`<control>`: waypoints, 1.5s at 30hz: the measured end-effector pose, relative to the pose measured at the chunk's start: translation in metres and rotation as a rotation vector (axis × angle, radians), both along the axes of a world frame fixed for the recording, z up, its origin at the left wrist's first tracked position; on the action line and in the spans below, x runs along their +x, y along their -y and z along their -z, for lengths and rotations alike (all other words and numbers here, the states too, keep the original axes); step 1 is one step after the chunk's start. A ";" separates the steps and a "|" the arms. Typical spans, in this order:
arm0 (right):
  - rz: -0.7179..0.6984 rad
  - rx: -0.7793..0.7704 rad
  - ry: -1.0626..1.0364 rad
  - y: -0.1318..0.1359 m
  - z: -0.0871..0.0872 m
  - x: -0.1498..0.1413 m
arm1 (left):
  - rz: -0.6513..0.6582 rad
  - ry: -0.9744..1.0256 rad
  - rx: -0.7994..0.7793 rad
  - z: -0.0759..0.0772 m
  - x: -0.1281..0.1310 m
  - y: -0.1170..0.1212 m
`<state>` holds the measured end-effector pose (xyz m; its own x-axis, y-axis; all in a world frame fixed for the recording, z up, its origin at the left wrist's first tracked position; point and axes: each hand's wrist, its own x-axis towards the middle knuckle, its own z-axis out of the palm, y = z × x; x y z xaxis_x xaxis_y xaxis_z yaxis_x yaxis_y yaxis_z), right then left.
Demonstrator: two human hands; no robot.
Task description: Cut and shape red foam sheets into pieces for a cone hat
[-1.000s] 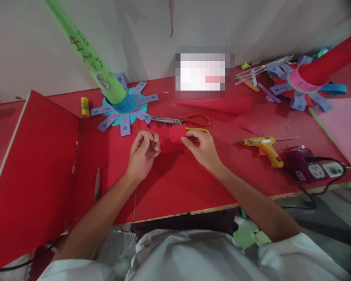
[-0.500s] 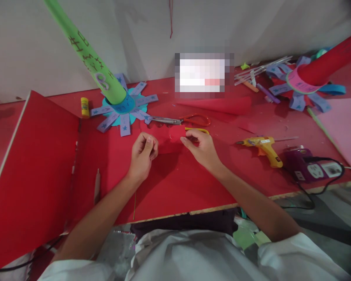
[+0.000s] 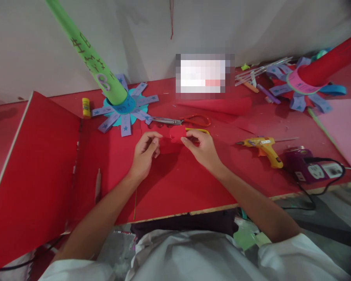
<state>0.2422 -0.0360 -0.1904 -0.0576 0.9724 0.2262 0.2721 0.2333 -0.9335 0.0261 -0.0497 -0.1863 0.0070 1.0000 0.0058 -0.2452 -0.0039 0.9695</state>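
Observation:
My right hand point(image 3: 203, 146) is closed, its thumb and fingers pinching the right end of a small red paper piece point(image 3: 178, 132). A thin pale curved mark shows on that piece, too small to make out. My left hand point(image 3: 146, 150) is just left of the paper, index finger stretched towards it and thumb apart; nothing shows between them. Below both hands lies a large red sheet point(image 3: 175, 183). Behind the paper are scissors point(image 3: 194, 120) with red-orange handles, and a yellow handle point(image 3: 204, 130) partly hidden by the right hand.
A yellow glue gun point(image 3: 263, 146) lies right, beside a purple power socket box point(image 3: 300, 162) with cables. A green paper cone point(image 3: 117, 89) stands at back left near a yellow glue stick point(image 3: 86, 108). At far left rises a red board point(image 3: 41, 171). A red cone point(image 3: 330, 66) stands back right.
My left hand has loosened from a closed pinch, its index finger now reaching right towards the paper. The right hand keeps its grip in the same place.

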 end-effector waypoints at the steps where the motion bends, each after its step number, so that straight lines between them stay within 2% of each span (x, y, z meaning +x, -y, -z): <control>1: 0.002 0.002 0.001 0.000 0.000 0.000 | 0.004 -0.010 0.009 0.000 0.000 0.000; 6: -0.001 -0.002 -0.004 0.000 0.001 0.000 | -0.019 -0.123 0.082 0.000 0.001 -0.002; 11: -0.006 -0.005 -0.013 -0.001 0.001 0.000 | -0.078 -0.215 0.082 0.000 0.000 -0.001; 21: -0.011 0.005 -0.024 -0.001 -0.001 0.000 | -0.002 -0.241 0.090 -0.003 -0.002 0.009; 27: -0.009 -0.015 -0.010 -0.001 -0.002 0.000 | 0.000 -0.305 0.115 -0.004 -0.003 0.011; 29: -0.011 -0.011 -0.018 0.000 -0.002 0.000 | -0.009 -0.392 0.170 -0.005 -0.002 0.011; 33: -0.013 0.000 -0.033 0.000 -0.001 0.000 | -0.094 -0.636 0.397 -0.006 0.000 0.011; 36: -0.001 -0.006 -0.026 0.000 0.000 0.000 | -0.136 -0.699 0.491 -0.005 0.000 0.012; 41: -0.002 -0.022 -0.009 0.000 -0.001 0.000 | -0.127 -0.739 0.543 -0.003 0.000 0.015; 45: -0.002 -0.015 0.018 0.000 -0.002 0.001 | -0.047 -0.810 0.618 -0.004 0.001 0.018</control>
<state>0.2430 -0.0356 -0.1887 -0.0639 0.9754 0.2108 0.2883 0.2203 -0.9319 0.0271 -0.0678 -0.1827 0.1987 0.8230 0.5322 0.4972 -0.5526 0.6689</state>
